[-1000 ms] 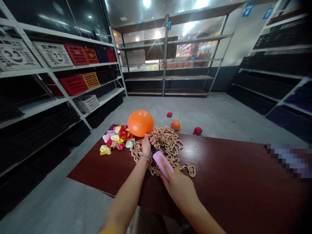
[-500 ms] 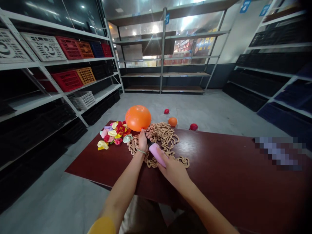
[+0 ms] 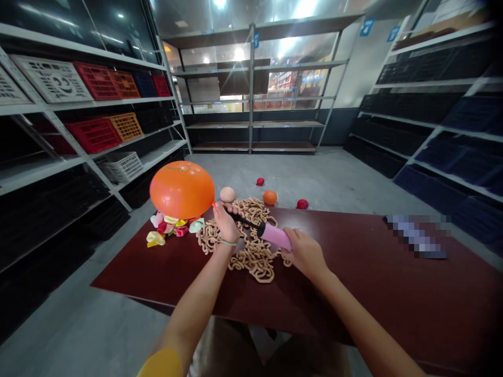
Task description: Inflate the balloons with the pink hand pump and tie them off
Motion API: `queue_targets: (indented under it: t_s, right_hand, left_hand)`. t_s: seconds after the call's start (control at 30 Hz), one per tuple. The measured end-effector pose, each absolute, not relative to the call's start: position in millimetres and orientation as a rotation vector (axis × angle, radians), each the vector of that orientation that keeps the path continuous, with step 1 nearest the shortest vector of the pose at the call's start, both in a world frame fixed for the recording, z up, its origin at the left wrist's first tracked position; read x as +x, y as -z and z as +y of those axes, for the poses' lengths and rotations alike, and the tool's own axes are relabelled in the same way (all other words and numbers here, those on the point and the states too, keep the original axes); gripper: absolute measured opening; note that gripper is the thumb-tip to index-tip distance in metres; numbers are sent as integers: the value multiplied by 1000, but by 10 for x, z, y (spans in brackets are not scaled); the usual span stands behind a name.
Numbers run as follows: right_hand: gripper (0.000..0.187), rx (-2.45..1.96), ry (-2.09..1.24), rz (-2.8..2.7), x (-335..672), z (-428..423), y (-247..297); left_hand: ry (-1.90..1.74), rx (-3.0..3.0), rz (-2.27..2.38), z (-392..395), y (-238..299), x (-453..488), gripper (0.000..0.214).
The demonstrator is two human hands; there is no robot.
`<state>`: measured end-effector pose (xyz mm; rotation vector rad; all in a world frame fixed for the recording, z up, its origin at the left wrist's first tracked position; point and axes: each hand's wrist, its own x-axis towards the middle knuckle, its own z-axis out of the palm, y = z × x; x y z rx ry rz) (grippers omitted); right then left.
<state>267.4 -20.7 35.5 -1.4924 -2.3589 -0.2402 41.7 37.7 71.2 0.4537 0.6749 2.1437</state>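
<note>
My left hand (image 3: 227,222) is closed around the neck of a large inflated orange balloon (image 3: 183,189), where the black nozzle end of a hand pump (image 3: 276,236) meets it. The exact joint is covered by my fingers. My right hand (image 3: 308,254) grips the pump's pink barrel, and a black rod shows between the two hands. Under the pump lies a heap of beige chain-like links (image 3: 253,262). Loose uninflated balloons (image 3: 178,231) in several colours are piled below the orange one, partly hidden by it.
The dark red table (image 3: 353,283) extends to the right, with a blurred-out flat object (image 3: 416,238) on it. Beyond its far edge are small red, orange (image 3: 270,197) and pale (image 3: 227,194) balloons. Shelving with crates (image 3: 94,135) lines the left; racks (image 3: 251,125) stand behind.
The orange balloon has grown larger and shifted left. My right hand has drawn the pump barrel rightward, away from my left hand, exposing the black rod. The view has turned slightly.
</note>
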Motion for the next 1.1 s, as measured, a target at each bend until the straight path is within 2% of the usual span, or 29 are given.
queue_targets:
  t_s: [0.07,0.2,0.43,0.77,0.97,1.1]
  right_hand:
    - [39,-1486,294,-2329,2585,-48,-377]
    - [51,-1437,315,-2289,2390,92,-322]
    - [46,-1346,405,-2337,2607,134,-174]
    - [44,-1584,319,-2139,2641,128,-184]
    - [46,-1537,229,-2192,2480,-22,-144]
    - [50,-1465,192,-2281,2514,28,-140]
  left_hand:
    - [-2168,468,646,372,-742,571,32]
    - [-2184,479,632,376,-674,731,26]
    - [-2268,462,728,397,-521,501,25]
    - [-2362,361,803,326,-484,417,23]
    - [-2185,460,798,276,-348,784,25]
    - [-2250,495,786,261,-477,699,29]
